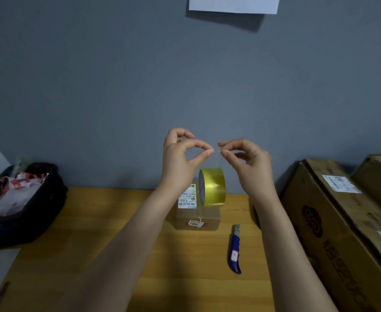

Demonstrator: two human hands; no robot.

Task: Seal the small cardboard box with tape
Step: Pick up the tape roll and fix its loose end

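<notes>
A small cardboard box [204, 218] with a white shipping label stands on the wooden table [108, 233] near the wall. A yellow roll of clear tape [213, 186] hangs just above the box top, from a clear strip that runs up to my fingers. My left hand [182, 158] and my right hand [248, 161] are raised above the box, each pinching the top edge of that strip between thumb and forefinger. The fingertips of both hands almost meet.
A blue utility knife [235, 249] lies on the table right of the box. Large cardboard boxes [342, 221] fill the right side. A black bin [25, 206] with white and red scraps sits at the left. A grey wall stands behind.
</notes>
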